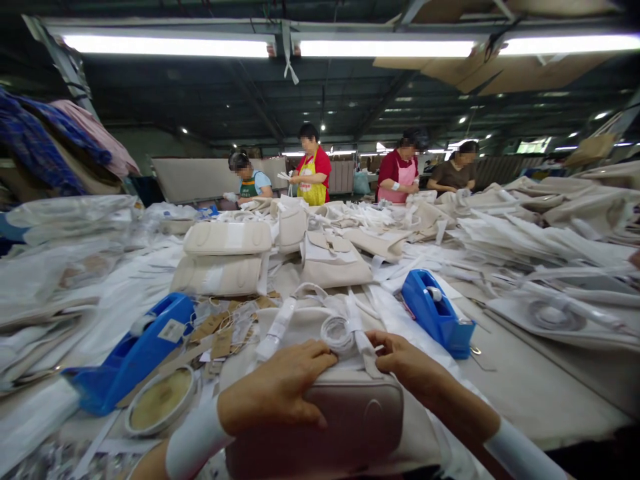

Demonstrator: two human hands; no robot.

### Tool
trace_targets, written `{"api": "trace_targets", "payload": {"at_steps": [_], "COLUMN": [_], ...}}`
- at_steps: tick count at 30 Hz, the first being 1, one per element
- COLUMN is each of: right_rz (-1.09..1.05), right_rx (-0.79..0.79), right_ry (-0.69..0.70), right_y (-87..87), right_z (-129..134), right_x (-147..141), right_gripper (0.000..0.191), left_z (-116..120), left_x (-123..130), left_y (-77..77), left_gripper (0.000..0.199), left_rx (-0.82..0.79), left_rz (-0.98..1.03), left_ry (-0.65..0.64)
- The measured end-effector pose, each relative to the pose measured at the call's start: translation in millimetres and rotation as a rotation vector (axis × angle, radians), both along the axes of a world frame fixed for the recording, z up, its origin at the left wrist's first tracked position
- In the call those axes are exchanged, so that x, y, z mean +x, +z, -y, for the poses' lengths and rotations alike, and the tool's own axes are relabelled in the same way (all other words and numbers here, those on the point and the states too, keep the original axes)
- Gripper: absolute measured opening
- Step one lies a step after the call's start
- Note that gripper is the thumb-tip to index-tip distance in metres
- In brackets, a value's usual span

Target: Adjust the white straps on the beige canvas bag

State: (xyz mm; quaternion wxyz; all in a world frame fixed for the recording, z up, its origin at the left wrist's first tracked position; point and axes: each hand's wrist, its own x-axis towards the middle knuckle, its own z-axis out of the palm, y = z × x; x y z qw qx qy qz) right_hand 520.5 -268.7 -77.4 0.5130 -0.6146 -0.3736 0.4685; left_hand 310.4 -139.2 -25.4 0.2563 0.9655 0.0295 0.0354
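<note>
The left hand is lying palm down on the top of a beige bag, fingers loosely curled and spread, thumb pressing against the bag's near face; it is resting on the bag rather than clamping it. The right hand is lying at the bag's upper right edge, fingers curled inward, fingertips pinching the white strap where it is crossing the bag's top. Both wrists are wearing white sleeves.

The bag is sitting at the near edge of the tabletop, directly beneath and between the two hands. A coil of white cord is lying on the bag just beyond the fingertips, touching the strap.

To the left, a blue tape dispenser is standing tilted, with a round tin just beside its near end. Brown paper tags are lying between this dispenser and the bag. To the right, a second blue dispenser is standing near the right hand, apart from it.

Further out, two stacked cream cases and a folded beige pouch are lying mid-tabletop. Piles of pale fabric are covering the right side, and clear plastic bags the left.

At the far end, four people are working, standing or bending at the tabletop under strip lights.
</note>
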Motion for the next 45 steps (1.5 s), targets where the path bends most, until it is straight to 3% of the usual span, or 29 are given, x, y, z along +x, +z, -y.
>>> {"api": "trace_targets", "payload": {"at_steps": [6,11,17,21,28,33,36,40,42,45], "right_rz": [0.339,0.445,0.416,0.384,0.333,0.383,0.361,0.262,0.225,0.198], "right_rx": [0.102,0.209,0.162,0.203,0.331,0.41,0.319,0.129,0.109,0.116], "right_ry": [-0.096,-0.131,-0.199,-0.205,-0.205,-0.048,-0.132,-0.072,-0.046,-0.102], "right_y": [-5.0,-6.5,-7.5,-11.0,-20.1,-30.3,-34.4,-29.3,-27.0,-27.8], "right_z": [-6,-2,3,7,12,20,22,4,-14,-42], "right_x": [-8,-7,-12,-12,-18,-2,11,16,15,16], "right_gripper": [0.018,0.024,0.02,0.013,0.017,0.021,0.025,0.023,0.021,0.034], "left_z": [3,5,4,3,4,1,-3,-8,-9,-10], "left_x": [-3,-4,-3,-4,-6,-7,-6,-4,-4,-6], "left_y": [-0.3,-2.3,-4.7,-3.1,-2.5,-4.7,-6.2,-9.5,-11.9,-15.8], "left_gripper": [0.07,0.068,0.069,0.063,0.051,0.038,0.037,0.04,0.039,0.039], "left_rx": [0.059,0.073,0.124,0.163,0.223,0.22,0.189,0.152,0.149,0.149], "left_rz": [-0.006,0.039,-0.033,-0.099,-0.086,-0.063,-0.071,-0.032,-0.013,0.007], "left_ry": [0.012,0.014,0.034,0.032,0.026,0.015,-0.01,-0.055,-0.065,-0.066]}}
